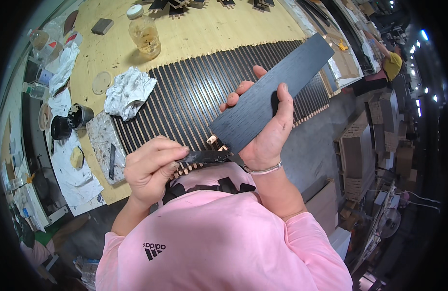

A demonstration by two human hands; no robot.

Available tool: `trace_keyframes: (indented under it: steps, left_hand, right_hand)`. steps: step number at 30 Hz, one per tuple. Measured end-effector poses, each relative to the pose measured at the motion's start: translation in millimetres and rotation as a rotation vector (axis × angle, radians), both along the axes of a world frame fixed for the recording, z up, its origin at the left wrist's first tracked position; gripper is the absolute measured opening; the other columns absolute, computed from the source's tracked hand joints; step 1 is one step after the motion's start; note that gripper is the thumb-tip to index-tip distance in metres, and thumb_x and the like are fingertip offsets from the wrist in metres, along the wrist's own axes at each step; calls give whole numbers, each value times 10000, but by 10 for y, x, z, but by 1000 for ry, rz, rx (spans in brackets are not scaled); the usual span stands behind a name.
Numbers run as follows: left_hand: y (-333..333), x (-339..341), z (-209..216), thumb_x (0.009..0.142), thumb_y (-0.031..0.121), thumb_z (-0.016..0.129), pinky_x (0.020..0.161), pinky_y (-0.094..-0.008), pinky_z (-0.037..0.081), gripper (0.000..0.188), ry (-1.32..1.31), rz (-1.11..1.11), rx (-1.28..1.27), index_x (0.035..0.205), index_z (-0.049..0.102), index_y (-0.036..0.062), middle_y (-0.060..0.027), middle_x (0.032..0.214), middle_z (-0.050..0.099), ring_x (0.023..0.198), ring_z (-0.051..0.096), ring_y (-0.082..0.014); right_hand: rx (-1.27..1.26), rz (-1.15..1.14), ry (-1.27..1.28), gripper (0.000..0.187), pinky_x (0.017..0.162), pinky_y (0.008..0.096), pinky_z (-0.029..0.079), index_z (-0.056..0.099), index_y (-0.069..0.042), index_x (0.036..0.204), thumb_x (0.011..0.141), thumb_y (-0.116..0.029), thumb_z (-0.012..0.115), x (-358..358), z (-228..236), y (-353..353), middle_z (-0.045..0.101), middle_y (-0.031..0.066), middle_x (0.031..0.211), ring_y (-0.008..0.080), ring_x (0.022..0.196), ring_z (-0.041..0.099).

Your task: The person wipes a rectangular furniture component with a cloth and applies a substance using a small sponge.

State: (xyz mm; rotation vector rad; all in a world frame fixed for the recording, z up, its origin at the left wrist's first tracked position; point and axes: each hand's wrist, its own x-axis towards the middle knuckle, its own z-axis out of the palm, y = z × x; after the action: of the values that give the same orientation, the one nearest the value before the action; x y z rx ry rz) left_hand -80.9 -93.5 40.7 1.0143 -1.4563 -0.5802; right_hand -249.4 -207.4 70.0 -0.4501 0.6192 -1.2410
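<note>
My right hand (270, 128) grips a dark, wood-grained board (277, 92), tilted across the middle of the view. The thumb lies over one long edge and the fingers wrap round the other. Pinched in my left hand (151, 167) is a thin black scraper (204, 157), smeared with dark paste. Its far end meets the board's near end, beside a pale wooden tenon (212, 139). Whether the tip presses on the wood, I cannot tell. Behind both hands, a long row of dark boards (195, 80) with pale tenon ends stands on the table.
A crumpled white cloth (130, 93) touches the row's left end. Further back stands a jar (144, 36) with a white lid. Black paste pots (80, 116) and a smeared panel (105, 140) are at the left. Cardboard stacks (357, 150) stand right; a person in yellow (392, 65) is beyond.
</note>
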Motion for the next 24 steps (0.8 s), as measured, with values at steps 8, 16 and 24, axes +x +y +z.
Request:
trace_keyframes:
  steps: [8,16,24]
  left_hand:
    - [71,-58,-2,907,-6,571,511,-195,496,127,425,18,364,937,672,-76,-99,706,662,555,626,-103]
    - [17,-27,55,918,25,589,426,-179,379,124,621,-40,545,928,657,-78,-29,601,573,466,490,-44]
    - [3,-10,70,912,15,582,418,-177,326,117,546,-69,550,918,660,-73,-10,597,561,463,466,-26]
  right_hand:
    - [-7,29,4,490,648,400,551,455,-52,1251,975,-441,340,-9,4,-23,602,90,839,205,701,625]
    - [82,259,4,601,586,390,553,462,-29,1253,973,-537,306,-11,-37,-43,615,103,818,221,647,635]
    - [133,273,47,625,570,378,551,476,-35,1237,973,-569,287,4,-55,-40,615,106,799,219,631,631]
